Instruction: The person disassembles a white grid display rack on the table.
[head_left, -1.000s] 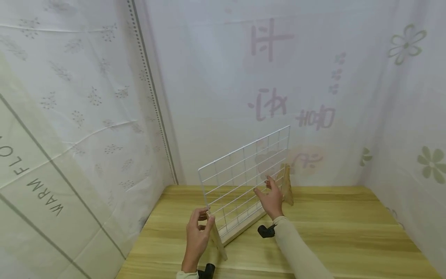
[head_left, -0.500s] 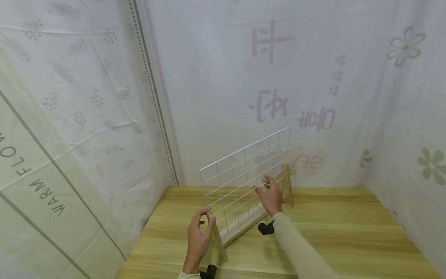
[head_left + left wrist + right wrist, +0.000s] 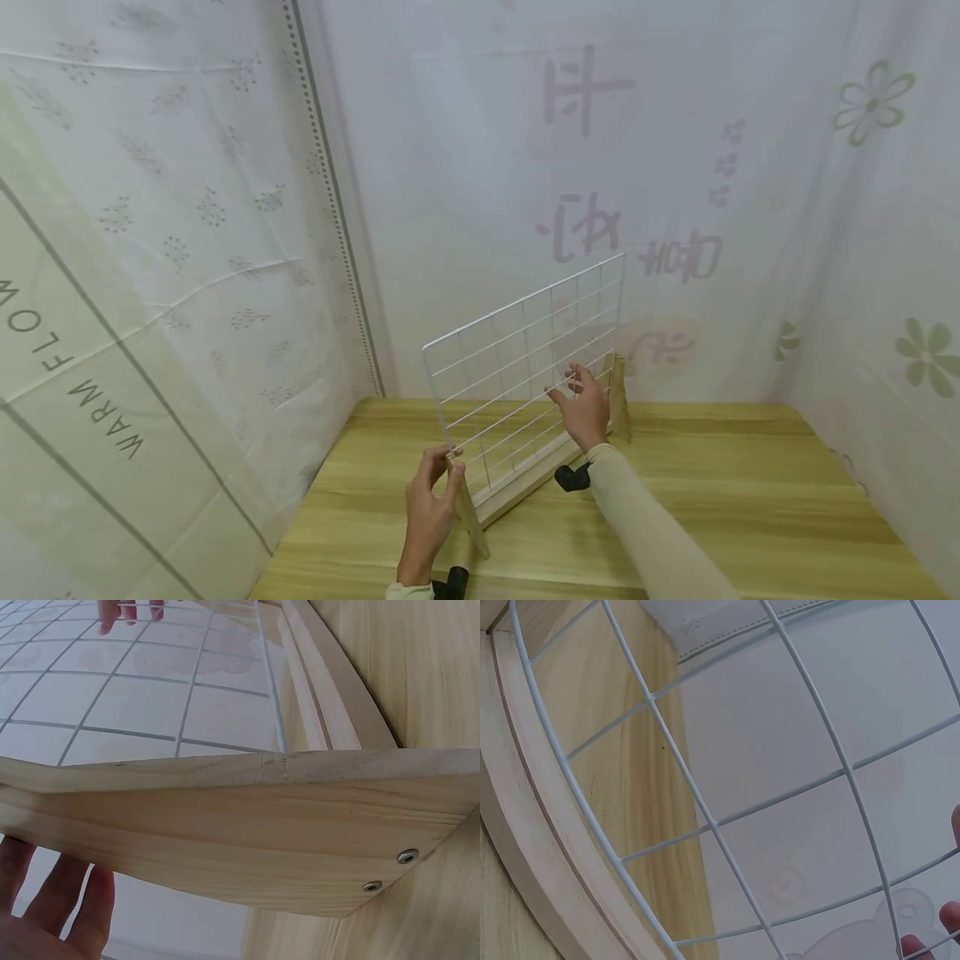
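A white wire grid panel stands tilted over a wooden stand, between its two end boards. My left hand grips the top of the near end board, whose flat side fills much of the left wrist view. My right hand holds the grid by its lower wires toward the far end, fingers partly through the mesh. In the right wrist view, the panel's bottom wire lies apart from the grooved base bar, and only some right fingertips show.
The stand sits on a wood-grain tabletop. White printed curtains hang behind and on both sides. Two screws show in the end board. A black wrist camera mount hangs by the right wrist.
The grid panel has risen a little above the base, and my right hand has moved up with it. My left hand keeps its place on the near end board.
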`<action>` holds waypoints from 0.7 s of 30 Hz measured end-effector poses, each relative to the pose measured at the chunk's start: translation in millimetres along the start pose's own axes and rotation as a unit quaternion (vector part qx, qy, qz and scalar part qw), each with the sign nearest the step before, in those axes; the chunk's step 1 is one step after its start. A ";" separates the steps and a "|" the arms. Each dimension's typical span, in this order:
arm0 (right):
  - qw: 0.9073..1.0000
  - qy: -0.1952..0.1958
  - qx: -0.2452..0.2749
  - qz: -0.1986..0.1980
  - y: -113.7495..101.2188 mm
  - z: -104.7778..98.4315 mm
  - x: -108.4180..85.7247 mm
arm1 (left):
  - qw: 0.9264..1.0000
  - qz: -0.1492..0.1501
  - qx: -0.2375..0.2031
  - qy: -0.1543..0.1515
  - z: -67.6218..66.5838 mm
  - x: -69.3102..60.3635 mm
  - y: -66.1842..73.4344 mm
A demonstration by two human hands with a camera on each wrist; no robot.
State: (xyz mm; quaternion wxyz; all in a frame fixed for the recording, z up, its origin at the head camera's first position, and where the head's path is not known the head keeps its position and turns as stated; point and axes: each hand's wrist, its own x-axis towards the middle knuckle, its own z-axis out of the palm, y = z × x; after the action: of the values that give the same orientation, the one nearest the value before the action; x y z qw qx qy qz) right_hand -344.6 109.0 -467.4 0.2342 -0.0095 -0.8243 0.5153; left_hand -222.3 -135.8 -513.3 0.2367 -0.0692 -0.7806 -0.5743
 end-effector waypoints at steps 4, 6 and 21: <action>1.000 -0.002 0.001 -0.002 -2.1 -1.5 2.0 | 1.000 -0.004 -0.017 -0.012 -0.3 0.2 1.4; 1.000 -0.002 0.004 -0.006 -4.6 -2.2 3.5 | 1.000 -0.001 -0.014 -0.012 -0.8 0.6 2.0; 0.999 0.018 0.007 -0.040 -34.3 -13.0 15.2 | 1.000 0.013 -0.011 0.003 0.6 0.8 0.1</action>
State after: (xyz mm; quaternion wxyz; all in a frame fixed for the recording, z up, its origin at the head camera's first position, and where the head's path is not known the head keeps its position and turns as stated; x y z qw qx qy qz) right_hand -345.3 107.8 -427.7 0.2694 0.0155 -0.8161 0.5111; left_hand -223.2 -135.4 -513.0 0.2454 -0.0806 -0.7724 -0.5802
